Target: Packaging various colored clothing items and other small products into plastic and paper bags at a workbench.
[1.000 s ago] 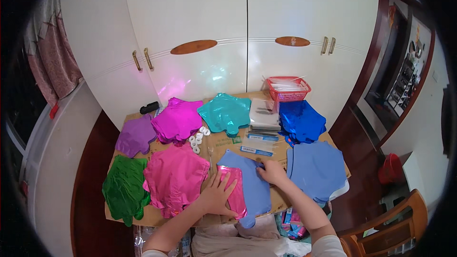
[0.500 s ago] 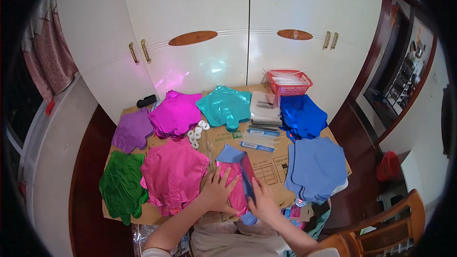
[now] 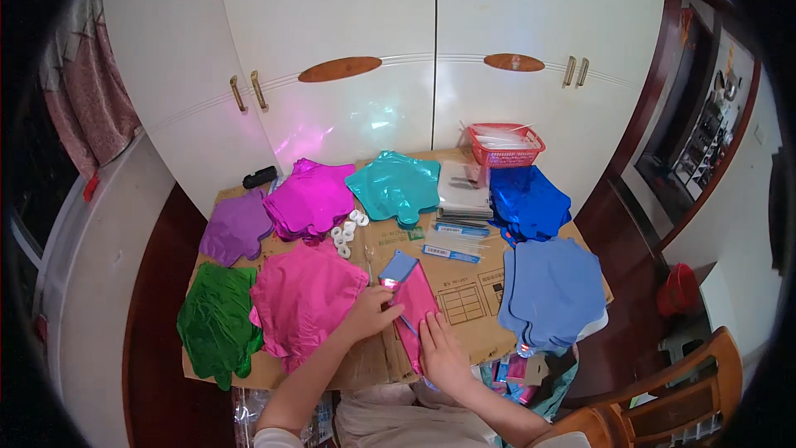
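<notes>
A flat foil balloon, pink with a blue-grey side point(image 3: 419, 292), lies folded into a narrow strip on the cardboard in front of me. My left hand point(image 3: 371, 315) grips its left edge with bent fingers; part of the fingertips is hidden. My right hand point(image 3: 446, 355) rests on its right side near the lower end, fingers stretched out along the pink foil. Left of my left hand is a pile of flat pink foil balloons point(image 3: 307, 303). To the right of my right hand lies a stack of blue-grey ones point(image 3: 554, 294).
Cardboard point(image 3: 385, 241) covers the table. Around it lie green point(image 3: 217, 319), purple point(image 3: 236, 226), magenta point(image 3: 311, 197), teal point(image 3: 395, 185) and blue point(image 3: 531, 202) foil piles, white rings point(image 3: 343, 236), and blue-labelled packs point(image 3: 452, 254). A red basket point(image 3: 507, 153) holds white sticks. A wooden chair point(image 3: 676, 398) stands right.
The pink foil's raised right flap has been folded over to the left, making a narrower strip. My left hand moved from lying flat to its left edge; my right hand came down onto it.
</notes>
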A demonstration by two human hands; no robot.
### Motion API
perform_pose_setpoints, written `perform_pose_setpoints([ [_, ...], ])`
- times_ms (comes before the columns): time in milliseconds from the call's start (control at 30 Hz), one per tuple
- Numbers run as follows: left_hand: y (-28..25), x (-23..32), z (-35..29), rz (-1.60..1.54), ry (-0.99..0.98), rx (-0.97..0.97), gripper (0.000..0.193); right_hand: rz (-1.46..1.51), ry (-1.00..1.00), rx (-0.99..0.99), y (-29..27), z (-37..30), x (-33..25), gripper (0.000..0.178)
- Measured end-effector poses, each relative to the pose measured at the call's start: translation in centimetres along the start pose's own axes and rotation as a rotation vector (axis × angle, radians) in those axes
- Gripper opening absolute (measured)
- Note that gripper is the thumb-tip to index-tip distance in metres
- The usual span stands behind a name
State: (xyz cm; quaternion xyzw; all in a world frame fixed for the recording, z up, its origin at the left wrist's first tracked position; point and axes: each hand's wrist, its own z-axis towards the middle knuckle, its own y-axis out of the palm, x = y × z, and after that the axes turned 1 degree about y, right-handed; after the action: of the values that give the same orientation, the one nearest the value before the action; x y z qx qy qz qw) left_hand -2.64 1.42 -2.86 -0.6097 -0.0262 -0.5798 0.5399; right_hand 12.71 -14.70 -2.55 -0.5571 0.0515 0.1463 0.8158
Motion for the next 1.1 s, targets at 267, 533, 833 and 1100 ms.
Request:
perform_pose_setpoints([
  [267,-0.2,-1.0,0.8,-0.019,-0.172,0.073,0.018,-0.015,-0.003,0.025,0.9,-0.1,0.3,0.05],
  [533,-0.5,-0.7,1.3,0.093,-0.163,0.038,0.013,-0.041,-0.029,0.015,0.5,-0.3,0.3,0.048],
  [833,-0.5,-0.8,1.4,0.091,-0.199,0.004,0.01,-0.018,-0.04,-0.01,0.6,-0.4,0.4,0.048],
  [1100,1.0,1.9,0.7,0.3,0.175,-0.015,0.038,-0.036,-0.067,0.037,0.8,-0.2,0.6,0.042],
])
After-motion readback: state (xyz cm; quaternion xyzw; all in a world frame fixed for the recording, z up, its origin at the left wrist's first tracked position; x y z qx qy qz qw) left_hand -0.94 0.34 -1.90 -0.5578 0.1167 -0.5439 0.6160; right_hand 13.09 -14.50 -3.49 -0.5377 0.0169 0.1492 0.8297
